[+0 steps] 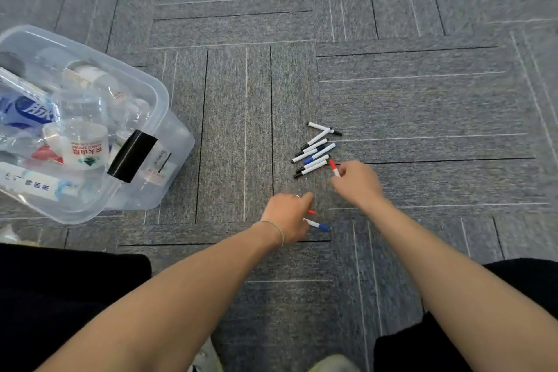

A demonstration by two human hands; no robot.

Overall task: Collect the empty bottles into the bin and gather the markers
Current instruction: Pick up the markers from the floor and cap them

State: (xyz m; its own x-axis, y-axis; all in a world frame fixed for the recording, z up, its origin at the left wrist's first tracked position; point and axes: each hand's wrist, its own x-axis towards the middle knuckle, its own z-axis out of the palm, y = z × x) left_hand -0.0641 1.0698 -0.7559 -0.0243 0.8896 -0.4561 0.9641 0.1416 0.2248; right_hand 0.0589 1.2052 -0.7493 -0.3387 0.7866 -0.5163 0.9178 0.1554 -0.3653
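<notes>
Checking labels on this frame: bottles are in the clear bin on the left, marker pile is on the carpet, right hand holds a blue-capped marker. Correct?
Not quite: the head view shows the right hand holding a red-capped marker, not a blue one. The rest stands: the bottles are in the clear bin on the left, and the marker pile lies on the carpet.

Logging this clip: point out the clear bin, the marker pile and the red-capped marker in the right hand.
clear bin (176, 142): head view, its near right wall.
marker pile (315, 154): head view, pile's middle.
red-capped marker (332, 164): head view, red cap.
</notes>
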